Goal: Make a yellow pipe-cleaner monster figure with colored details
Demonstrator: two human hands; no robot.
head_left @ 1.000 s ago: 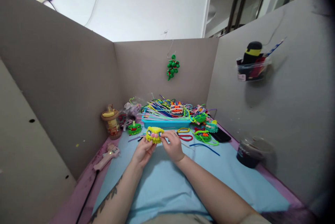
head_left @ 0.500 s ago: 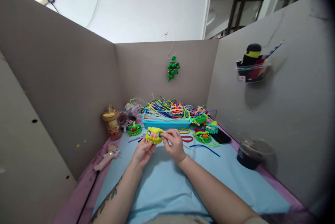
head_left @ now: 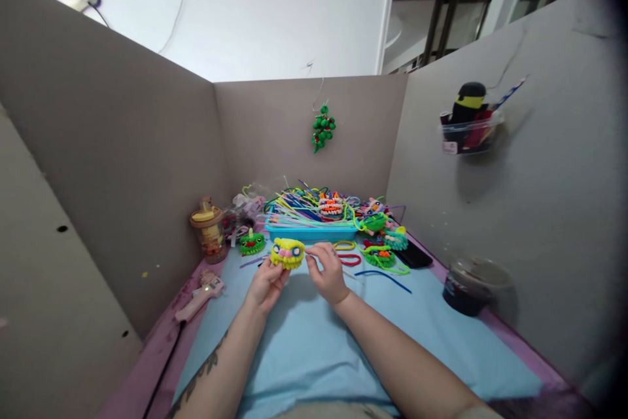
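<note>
My left hand (head_left: pixel 265 283) holds a small yellow pipe-cleaner figure (head_left: pixel 287 253) with blue-rimmed eyes and a pink mouth, lifted a little above the light blue mat (head_left: pixel 314 347). My right hand (head_left: pixel 328 272) is just right of the figure, its fingers pinched together near the figure's right edge. What the pinch holds is too small to make out.
Behind the hands stands a blue tray (head_left: pixel 311 232) heaped with coloured pipe cleaners. Finished green figures (head_left: pixel 252 242) and loose loops (head_left: pixel 347 252) lie around it. A pink glue gun (head_left: pixel 200 295) lies at left, a jar (head_left: pixel 210 231) behind it, a dark tub (head_left: pixel 471 284) at right. Grey partition walls enclose three sides.
The yellow figure has turned slightly so its face shows more fully. My right hand's fingers have drawn a little away from its right side.
</note>
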